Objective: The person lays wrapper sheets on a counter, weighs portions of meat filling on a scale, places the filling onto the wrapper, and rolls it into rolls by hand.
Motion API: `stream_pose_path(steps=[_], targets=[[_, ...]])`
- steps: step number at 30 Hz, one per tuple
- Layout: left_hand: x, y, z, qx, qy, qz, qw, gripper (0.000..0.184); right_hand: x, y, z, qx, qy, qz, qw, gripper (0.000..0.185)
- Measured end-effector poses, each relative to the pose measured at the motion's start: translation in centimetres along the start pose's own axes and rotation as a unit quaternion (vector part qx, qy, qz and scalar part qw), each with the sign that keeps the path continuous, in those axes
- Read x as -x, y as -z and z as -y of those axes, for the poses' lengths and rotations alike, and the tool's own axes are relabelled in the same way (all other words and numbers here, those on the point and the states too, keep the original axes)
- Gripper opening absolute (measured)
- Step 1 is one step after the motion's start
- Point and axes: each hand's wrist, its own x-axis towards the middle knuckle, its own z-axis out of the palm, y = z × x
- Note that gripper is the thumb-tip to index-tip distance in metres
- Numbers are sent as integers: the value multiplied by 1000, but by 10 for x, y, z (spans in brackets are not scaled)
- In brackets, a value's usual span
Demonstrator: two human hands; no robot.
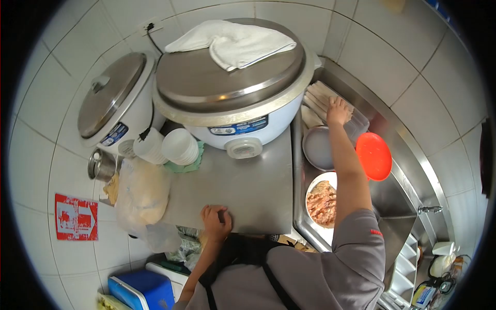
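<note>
My right hand (338, 110) reaches to the back right, its fingers bent down on pale, long folded strips (319, 98) in a clear plastic tray (359, 123). What the fingertips grip is too small to make out. My left hand (216, 222) rests at the front edge of the steel counter (248, 191), fingers curled apart and holding nothing. Below my right forearm lie a round grey container (318, 148) and a white bowl of raw minced meat (321, 202). An orange-red plate or lid (373, 156) is just right of the forearm.
A large cooker (227, 116) with a white cloth (232, 44) on its lid stands at the back, a smaller cooker (113, 98) at left. Stacked white cups (181, 147) and a plastic bag (142, 194) are at left. A steel sink (395, 199) lies right.
</note>
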Motion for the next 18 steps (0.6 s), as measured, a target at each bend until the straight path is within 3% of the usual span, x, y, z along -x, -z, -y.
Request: stream_pose_path(steps=[1, 3, 5, 6, 7, 9, 11, 13, 14, 16, 18], targets=[[1, -2, 2, -3, -3, -4, 1000, 18, 0, -9, -3, -3, 85, -54, 995, 26], [4, -2, 6, -1, -7, -13, 1000, 20, -9, -21, -11, -19, -40, 93, 995, 26], [6, -3, 10, 18, -11, -15, 1000, 21, -24, -29, -30, -59, -122, 76, 988, 26], [8, -2, 11, 31, -10, -13, 999, 22, -13, 27, -33, -3, -100, 28, 995, 27], [9, 1, 8, 62, 16, -9, 998, 22, -17, 50, -41, -21, -139, 21, 990, 32], [7, 9, 9, 106, 32, -30, 993, 22, -6, 104, -53, -102, -187, -32, 977, 40], [4, 23, 11, 135, 9, -74, 988, 21, 7, 119, -77, -207, -148, -145, 956, 39], [1, 58, 29, 57, 6, -115, 992, 21, 34, 154, -81, -405, -84, -227, 882, 36], [-1, 76, 42, 21, 2, -136, 991, 22, 48, 181, -70, -550, -109, -200, 804, 31], [-1, 110, 83, -53, 122, -85, 987, 23, 70, 196, -59, -594, -75, -180, 780, 28], [-2, 142, 121, -189, 171, -64, 965, 23, 94, 223, -36, -634, -56, -175, 751, 23]])
